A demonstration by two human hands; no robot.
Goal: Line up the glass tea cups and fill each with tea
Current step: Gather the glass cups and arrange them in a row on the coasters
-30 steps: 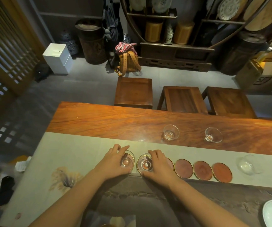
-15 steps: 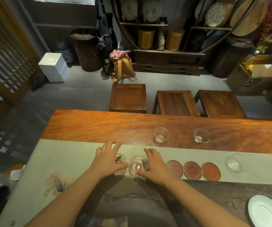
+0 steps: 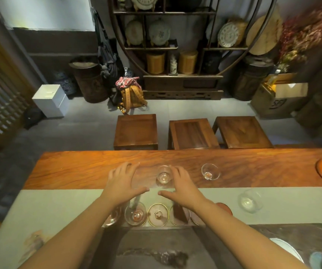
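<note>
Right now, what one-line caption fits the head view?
Both open hands reach for a glass cup on the wooden table.

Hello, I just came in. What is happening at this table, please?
A person is arranging small glass tea cups on a long wooden table. Both hands are stretched forward and open: the right hand is beside a cup on the bare wood, and the left hand holds nothing. Another cup waits further right. Two cups already sit near the person in a row. No tea is poured yet.
</note>
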